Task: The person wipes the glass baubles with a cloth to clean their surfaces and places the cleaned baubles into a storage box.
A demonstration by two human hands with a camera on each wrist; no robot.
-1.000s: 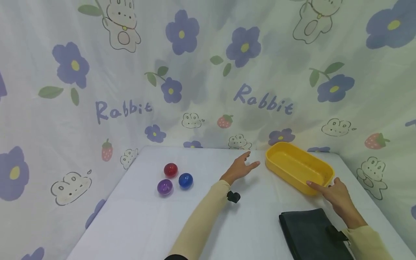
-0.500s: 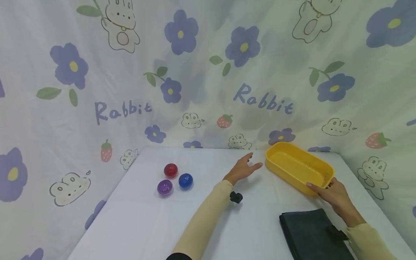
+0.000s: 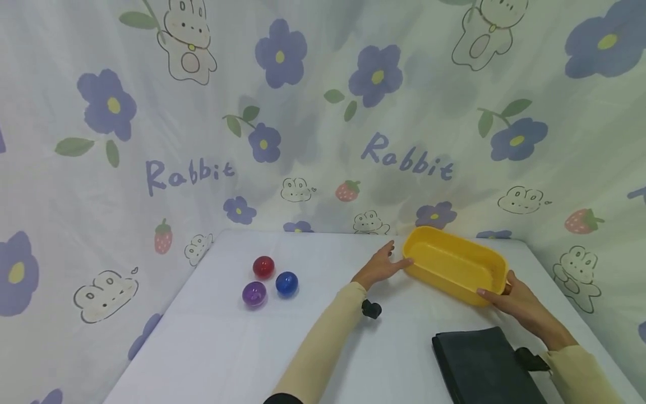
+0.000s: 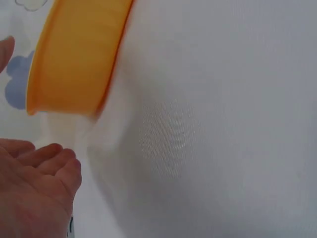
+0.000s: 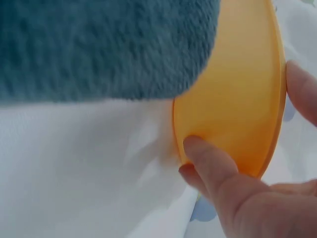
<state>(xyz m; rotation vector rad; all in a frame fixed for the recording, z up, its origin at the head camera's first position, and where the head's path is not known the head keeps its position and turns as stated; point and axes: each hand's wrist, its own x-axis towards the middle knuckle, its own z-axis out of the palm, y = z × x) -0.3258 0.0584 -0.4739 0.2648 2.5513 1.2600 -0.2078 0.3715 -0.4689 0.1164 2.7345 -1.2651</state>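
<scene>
A yellow oblong plastic tray (image 3: 454, 264) stands at the back right of the white table. My right hand (image 3: 522, 306) grips its right end, thumb over the rim. In the right wrist view, the fingers (image 5: 213, 161) press its outer wall (image 5: 233, 99). My left hand (image 3: 379, 269) is at the tray's left end, thumb spread from the fingers. The left wrist view shows a gap between those fingers (image 4: 59, 163) and the tray wall (image 4: 79, 59). Farther left lie a red ball (image 3: 263, 267), a blue ball (image 3: 286, 284) and a purple ball (image 3: 254, 294).
A dark folded towel (image 3: 484, 362) lies at the front right, under the right forearm; its fuzzy edge (image 5: 109, 49) fills the top of the right wrist view. A printed curtain (image 3: 323, 123) hangs behind the table and at both sides.
The tray has shifted slightly left, with my right hand taking hold of its end. My left hand has moved a little right, up to the tray's left end. The balls stay put.
</scene>
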